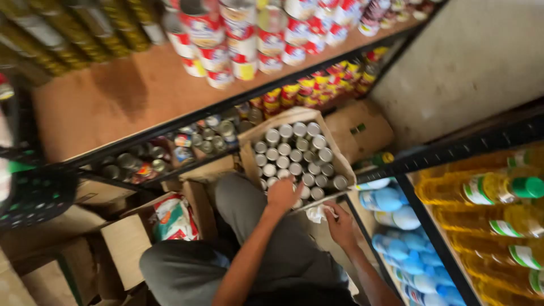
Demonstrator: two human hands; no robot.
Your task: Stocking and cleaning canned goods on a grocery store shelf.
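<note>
An open cardboard box [334,148] on the floor holds several silver-topped tins [294,153] standing upright. My left hand [283,195] reaches down onto the tins at the box's near edge and seems to close on one, though blur hides the grip. My right hand [340,224] is lower and to the right, holding a crumpled white cloth [317,213]. My grey-trousered knees [249,226] are bent below the box.
A wooden shelf [113,96] above carries stacked red-and-white tins [238,34]. Below it sit more tins [204,139]. Yellow oil bottles [487,190] and blue bottles [396,226] fill the right-hand rack. Cardboard boxes [124,243] crowd the floor at left, with a dark basket [34,192].
</note>
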